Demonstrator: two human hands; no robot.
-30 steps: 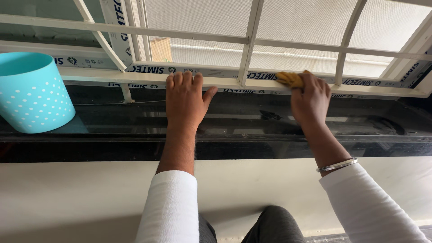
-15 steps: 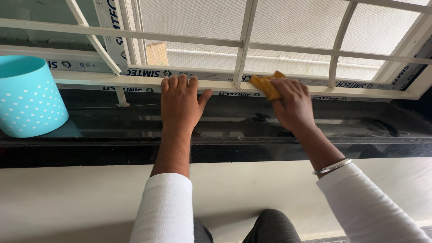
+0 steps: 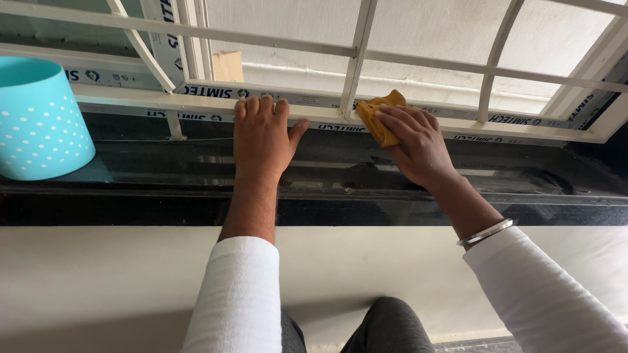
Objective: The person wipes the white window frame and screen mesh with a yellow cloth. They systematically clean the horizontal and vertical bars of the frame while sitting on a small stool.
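Window frame runs under both my hands; its rail looks much the same either side of them, so wipe progress is unclear. Teal bucket well off my left. Left hand flat, fingers over the rail. Right hand presses yellow cloth on it.

White barred window above glossy black sill, pale wall below.

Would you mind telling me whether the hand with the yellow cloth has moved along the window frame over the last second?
Yes. The right hand and its yellow cloth have slid leftward along the white window frame, ending beside the vertical grille bar.
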